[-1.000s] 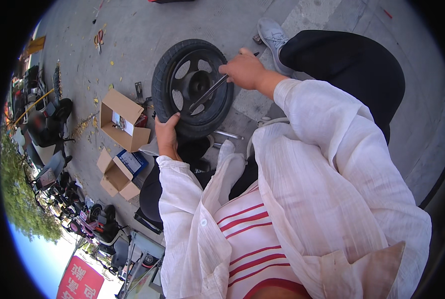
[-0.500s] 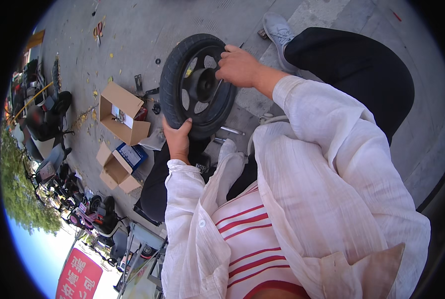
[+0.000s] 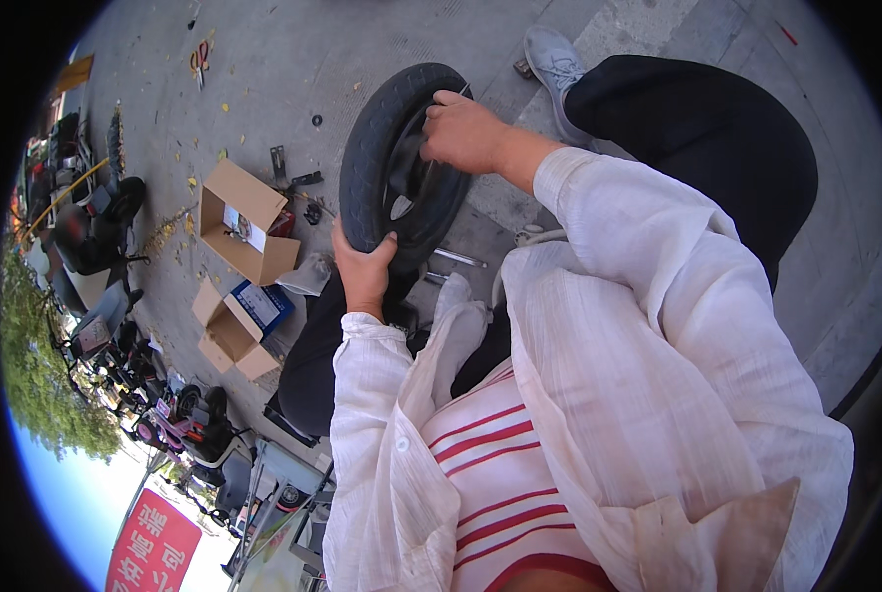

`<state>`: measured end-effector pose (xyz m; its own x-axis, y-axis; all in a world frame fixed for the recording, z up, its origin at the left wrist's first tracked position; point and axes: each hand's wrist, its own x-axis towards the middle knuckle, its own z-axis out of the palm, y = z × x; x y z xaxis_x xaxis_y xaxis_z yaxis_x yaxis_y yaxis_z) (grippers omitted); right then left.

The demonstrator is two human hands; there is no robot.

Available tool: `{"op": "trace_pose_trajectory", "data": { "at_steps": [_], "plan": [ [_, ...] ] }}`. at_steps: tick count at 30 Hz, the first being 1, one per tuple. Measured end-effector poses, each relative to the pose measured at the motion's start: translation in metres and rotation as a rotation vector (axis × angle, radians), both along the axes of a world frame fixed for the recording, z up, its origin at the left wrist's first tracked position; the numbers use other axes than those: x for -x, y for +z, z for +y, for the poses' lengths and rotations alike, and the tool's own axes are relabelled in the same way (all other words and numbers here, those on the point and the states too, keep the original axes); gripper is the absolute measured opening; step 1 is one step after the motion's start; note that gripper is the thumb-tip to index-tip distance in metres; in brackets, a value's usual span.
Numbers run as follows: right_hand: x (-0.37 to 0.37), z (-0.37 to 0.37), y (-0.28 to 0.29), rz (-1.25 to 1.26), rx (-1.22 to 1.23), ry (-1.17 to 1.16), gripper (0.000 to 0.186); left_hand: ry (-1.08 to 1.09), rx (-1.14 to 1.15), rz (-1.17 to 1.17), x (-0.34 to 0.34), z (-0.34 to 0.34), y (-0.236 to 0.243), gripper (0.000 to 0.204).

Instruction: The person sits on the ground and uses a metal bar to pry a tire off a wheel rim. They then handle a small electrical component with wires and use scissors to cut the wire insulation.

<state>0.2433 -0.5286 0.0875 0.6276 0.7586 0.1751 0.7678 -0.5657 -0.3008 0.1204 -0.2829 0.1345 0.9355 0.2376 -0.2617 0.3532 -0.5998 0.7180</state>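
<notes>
A black scooter wheel with its tyre [image 3: 362, 168] stands tilted in front of me, its hub and spokes now mostly turned out of sight. Gripping the tyre's lower near side is my left hand [image 3: 364, 271], thumb on the tread edge. My right hand [image 3: 465, 133] is closed at the upper right of the rim, around a thin metal rod-like tool whose exact kind I cannot make out. Its fingers hide most of that tool. Just below the wheel, a shiny metal bar [image 3: 459, 259] lies near my foot.
To the left are two open cardboard boxes, one larger [image 3: 243, 187] and one smaller [image 3: 226, 340], with a blue box [image 3: 265, 306] between them. Red-handled scissors [image 3: 200, 61] and a small black ring [image 3: 316, 120] lie on the pavement. Parked scooters [image 3: 95, 237] stand at far left.
The wheel has turned so that its face is seen more edge-on, and has shifted slightly right. My left hand moved right with it; my right hand moved slightly left.
</notes>
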Motion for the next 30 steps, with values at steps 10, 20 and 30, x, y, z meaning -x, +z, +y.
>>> {"op": "trace_pose_trajectory", "data": {
  "at_steps": [10, 20, 30],
  "plan": [
    [0.034, -0.017, 0.005, 0.534, 0.419, -0.141, 0.017, 0.132, 0.059, -0.069, -0.035, -0.006, 0.003, 0.058],
    [0.061, -0.021, 0.027, 0.495, 0.374, -0.195, 0.029, 0.337, 0.332, -0.063, -0.051, 0.012, -0.016, 0.045],
    [0.035, -0.01, 0.03, 0.194, 0.175, -0.134, 0.025, 0.246, 0.195, -0.042, -0.049, 0.015, -0.012, 0.052]
  ]
}}
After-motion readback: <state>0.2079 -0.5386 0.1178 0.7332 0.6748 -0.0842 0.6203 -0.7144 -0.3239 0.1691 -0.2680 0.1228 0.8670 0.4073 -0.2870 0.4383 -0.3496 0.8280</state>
